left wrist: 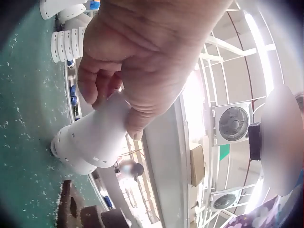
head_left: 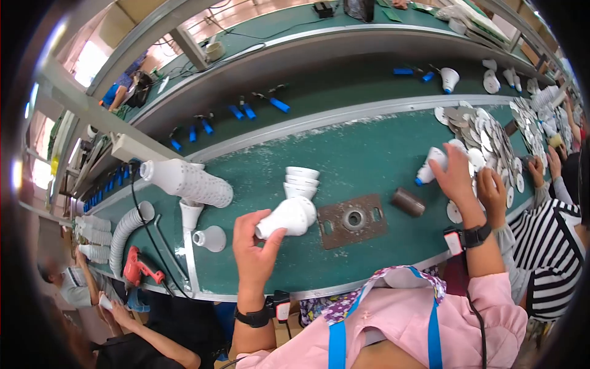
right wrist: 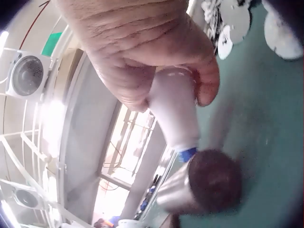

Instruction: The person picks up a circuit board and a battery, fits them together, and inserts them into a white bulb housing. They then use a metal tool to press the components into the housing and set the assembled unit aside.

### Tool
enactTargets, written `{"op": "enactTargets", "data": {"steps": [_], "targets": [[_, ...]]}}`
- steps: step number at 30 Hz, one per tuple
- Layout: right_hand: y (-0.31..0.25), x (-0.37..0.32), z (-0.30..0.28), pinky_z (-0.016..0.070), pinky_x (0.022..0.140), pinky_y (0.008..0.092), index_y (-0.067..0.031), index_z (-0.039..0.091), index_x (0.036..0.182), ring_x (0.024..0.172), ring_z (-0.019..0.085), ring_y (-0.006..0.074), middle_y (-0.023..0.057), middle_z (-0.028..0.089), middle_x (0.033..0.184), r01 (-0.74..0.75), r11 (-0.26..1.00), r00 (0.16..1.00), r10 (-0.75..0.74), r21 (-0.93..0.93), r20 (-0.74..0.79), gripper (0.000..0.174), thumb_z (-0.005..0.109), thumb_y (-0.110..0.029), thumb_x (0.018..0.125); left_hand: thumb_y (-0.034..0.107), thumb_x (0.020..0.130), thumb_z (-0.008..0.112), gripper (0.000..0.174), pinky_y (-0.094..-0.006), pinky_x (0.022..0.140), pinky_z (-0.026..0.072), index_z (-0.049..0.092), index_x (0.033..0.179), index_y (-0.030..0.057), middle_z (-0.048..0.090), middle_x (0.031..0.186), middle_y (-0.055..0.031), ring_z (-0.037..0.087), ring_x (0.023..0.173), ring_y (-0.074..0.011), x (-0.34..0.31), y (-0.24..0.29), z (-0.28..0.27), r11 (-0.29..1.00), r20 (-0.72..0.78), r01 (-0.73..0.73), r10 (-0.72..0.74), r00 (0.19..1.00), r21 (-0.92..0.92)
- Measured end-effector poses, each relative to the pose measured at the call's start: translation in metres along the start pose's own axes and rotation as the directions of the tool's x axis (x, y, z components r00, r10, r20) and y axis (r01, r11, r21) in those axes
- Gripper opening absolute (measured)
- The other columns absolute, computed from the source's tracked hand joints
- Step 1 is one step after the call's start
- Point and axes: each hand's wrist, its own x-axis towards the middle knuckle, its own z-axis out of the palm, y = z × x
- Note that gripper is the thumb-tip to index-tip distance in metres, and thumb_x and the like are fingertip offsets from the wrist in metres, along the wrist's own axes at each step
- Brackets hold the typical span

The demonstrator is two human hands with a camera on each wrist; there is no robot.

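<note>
The left hand pinches the narrow end of a white cone-shaped housing, which lies tilted over a short stack of similar cups. In the left wrist view the thumb and fingers close round that housing. The right hand grips a white housing with a blue tip; the right wrist view shows this housing between thumb and fingers, tip downward by a metal cylinder. Between the hands lie a brown metal plate with a central ring and the cylinder.
White discs are heaped at the right. At the left are a long row of nested housings, a single housing, a curved stack and a red power tool. Other people sit at both sides.
</note>
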Motion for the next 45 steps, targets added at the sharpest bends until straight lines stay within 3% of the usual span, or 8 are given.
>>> {"op": "enactTargets", "data": {"steps": [4,6,8,17,21,29,39,45], "targets": [[-0.053,0.037,-0.024,0.0371,0.088,0.0403,-0.0018,0.048,0.111,0.101,0.047,0.0344,0.0187,0.051,0.107,0.193,0.981,0.96,-0.191,-0.007,-0.204,0.049,0.065,-0.026,0.072,0.012,0.074,0.067,0.032,-0.0228,0.061,0.0435,0.056,0.102,0.0013,0.048,0.094,-0.0064,0.05,0.078,-0.013,0.009,-0.001,0.001,0.984,0.012,0.013,-0.011,1.0,-0.177],[-0.09,0.067,-0.019,0.0417,0.083,0.0397,-0.0031,0.051,0.107,0.095,0.052,0.0317,0.0162,0.057,0.099,0.182,0.929,0.969,-0.224,0.322,0.099,0.043,0.063,-0.027,0.074,0.012,0.076,0.064,0.03,-0.0213,0.061,0.0418,0.055,0.103,0.0007,0.047,0.093,-0.0059,0.049,0.077,-0.0115,0.011,-0.008,-0.001,0.962,0.063,0.111,-0.098,0.993,-0.249],[-0.129,0.101,0.012,0.0445,0.078,0.0401,-0.0035,0.054,0.102,0.089,0.055,0.0287,0.0139,0.06,0.093,0.415,0.858,0.901,-0.435,0.303,-0.002,0.039,0.062,-0.029,0.074,0.011,0.077,0.063,0.03,-0.0205,0.061,0.0405,0.054,0.104,0.0001,0.047,0.092,-0.0046,0.048,0.078,-0.0104,0.013,-0.015,-0.004,0.953,0.059,0.102,-0.088,0.994,-0.287],[-0.281,0.211,0.163,0.0444,0.079,0.0454,0.001,0.04,0.113,0.093,0.053,0.0392,0.0221,0.054,0.098,0.23,0.91,0.911,-0.326,0.346,0.252,0.047,0.06,-0.019,0.075,0.004,0.08,0.053,0.025,-0.0194,0.055,0.0442,0.052,0.105,0.0011,0.053,0.087,-0.0046,0.051,0.066,-0.0079,0.009,-0.032,-0.025,0.701,-0.001,0.415,-0.51,0.86,-0.58],[-0.27,0.21,0.151,0.0454,0.076,0.0435,0.0055,0.038,0.109,0.087,0.056,0.0368,0.0247,0.054,0.096,0.036,0.886,0.912,-0.218,0.462,0.347,0.042,0.053,-0.011,0.073,0.013,0.087,0.048,0.023,-0.0212,0.052,0.0435,0.049,0.106,0.0005,0.056,0.085,-0.008,0.053,0.065,-0.0098,0.01,-0.044,-0.036,0.562,-0.012,0.352,-0.542,0.84,-0.749],[-0.244,0.12,0.0,0.0383,0.044,0.0258,-0.0036,0.036,0.118,0.046,0.041,0.0102,0.0018,0.042,0.064,-0.65,0.175,0.612,-0.457,0.739,0.646,0.033,0.043,-0.014,0.087,0.019,0.087,0.044,0.035,-0.0217,0.059,0.0428,0.043,0.117,0.0027,0.055,0.086,-0.0063,0.053,0.071,-0.0103,0.014,-0.02,-0.018,0.531,0.092,0.325,-0.417,0.904,-0.782],[-0.22,0.007,-0.041,0.0441,0.062,0.0345,-0.0003,0.038,0.111,0.071,0.056,0.0222,0.0131,0.054,0.082,-0.123,0.436,0.811,-0.473,0.891,0.344,0.031,0.049,-0.016,0.086,0.018,0.089,0.042,0.04,-0.019,0.058,0.0379,0.037,0.125,0.0013,0.053,0.079,-0.0028,0.048,0.066,-0.0059,-0.008,0.025,0.016,0.656,0.301,0.339,-0.175,0.937,-0.675],[-0.192,-0.015,-0.058,0.0405,0.051,0.0262,-0.0023,0.039,0.113,0.057,0.049,0.0086,0.004,0.051,0.072,-0.395,0.344,0.634,-0.569,0.852,0.524,0.034,0.051,-0.016,0.085,0.028,0.094,0.034,0.034,-0.0194,0.058,0.0362,0.055,0.102,0.0019,0.05,0.073,0.0007,0.045,0.065,-0.0048,-0.025,0.033,0.013,0.704,0.38,0.374,-0.159,0.911,-0.603]]}}
